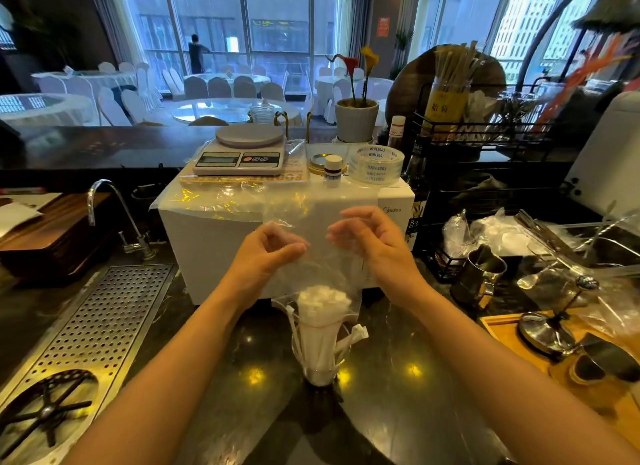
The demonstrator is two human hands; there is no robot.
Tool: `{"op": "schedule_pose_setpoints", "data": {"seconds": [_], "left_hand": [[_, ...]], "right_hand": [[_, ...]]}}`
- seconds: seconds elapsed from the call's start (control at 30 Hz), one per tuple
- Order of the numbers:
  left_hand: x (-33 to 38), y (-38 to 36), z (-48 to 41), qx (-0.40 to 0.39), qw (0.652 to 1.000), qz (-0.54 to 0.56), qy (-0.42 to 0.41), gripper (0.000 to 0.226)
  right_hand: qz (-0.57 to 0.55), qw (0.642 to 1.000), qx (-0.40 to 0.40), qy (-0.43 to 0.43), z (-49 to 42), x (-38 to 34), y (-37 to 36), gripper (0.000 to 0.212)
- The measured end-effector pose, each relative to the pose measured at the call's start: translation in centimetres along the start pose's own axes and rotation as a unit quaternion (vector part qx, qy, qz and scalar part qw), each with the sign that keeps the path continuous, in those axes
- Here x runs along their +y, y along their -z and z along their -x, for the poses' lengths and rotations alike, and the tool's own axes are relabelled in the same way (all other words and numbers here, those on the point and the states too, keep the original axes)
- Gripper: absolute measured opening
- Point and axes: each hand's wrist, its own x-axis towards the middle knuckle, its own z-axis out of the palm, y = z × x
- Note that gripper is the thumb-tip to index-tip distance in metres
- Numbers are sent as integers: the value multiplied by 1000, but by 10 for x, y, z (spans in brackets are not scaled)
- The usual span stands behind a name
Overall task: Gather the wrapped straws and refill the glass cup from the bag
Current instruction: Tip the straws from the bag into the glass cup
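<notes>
Both hands' grip (pixel 266 253) (pixel 370 243): crinkly clear bag (pixel 311 277), paper-wrapped straws (pixel 320 322).

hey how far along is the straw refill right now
Mostly done: a bundle of wrapped straws already stands in the glass cup, though a few lean out. In hand: the left hand and right hand hold the clear bag over the bundle. Left: removing the bag and tidying strays.

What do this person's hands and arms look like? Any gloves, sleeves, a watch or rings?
Both the left hand and the right hand are bare: no gloves. The forearms are uncovered as far as the picture shows, with no sleeve in view. No watch, bracelet or ring shows on either one.
</notes>
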Motion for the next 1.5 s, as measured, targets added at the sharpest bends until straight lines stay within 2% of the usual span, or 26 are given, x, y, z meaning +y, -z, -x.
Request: {"op": "schedule_pose_setpoints", "data": {"seconds": [0.03,0.13,0.23,0.4,0.5,0.7,0.83,0.93,0.97,1.03,1.1,1.2,1.37,1.5], "left_hand": [[3,0,0,-1,1000,5,-3,28],[12,-5,0,10,1000,-3,-23,6],[23,-10,0,30,998,-15,-44,18],[41,-20,-4,45,996,-31,-74,21],[49,-35,-6,71,991,-57,-97,23],[43,-80,-10,122,975,-134,-129,29],[25,-111,-10,131,959,-206,-141,30],[6,-132,-2,119,956,-240,-117,9],[-1,-139,2,114,958,-241,-102,10],[-15,-152,10,89,965,-234,-79,31],[-28,-162,16,59,966,-241,-77,42],[-46,-176,22,-7,968,-246,-49,35],[-79,-186,25,-13,976,-204,75,29],[-99,-188,28,-43,972,-175,149,44]], "right_hand": [[-13,1000,12,0,0,-3,1,22],[-32,999,37,3,-2,-12,4,24],[-28,998,49,9,-3,-22,10,28],[-5,996,81,25,-2,-38,22,28],[52,989,127,48,1,-45,30,23],[197,934,276,115,11,-44,48,23],[279,897,322,116,18,-28,73,25],[339,880,322,81,27,-15,99,26],[362,876,314,57,32,-10,108,29],[400,866,300,-6,41,1,125,37],[428,854,289,-65,50,14,142,40],[436,845,280,-132,61,33,164,31],[289,899,230,-234,78,57,179,14],[225,913,185,-285,100,78,177,25]]}}
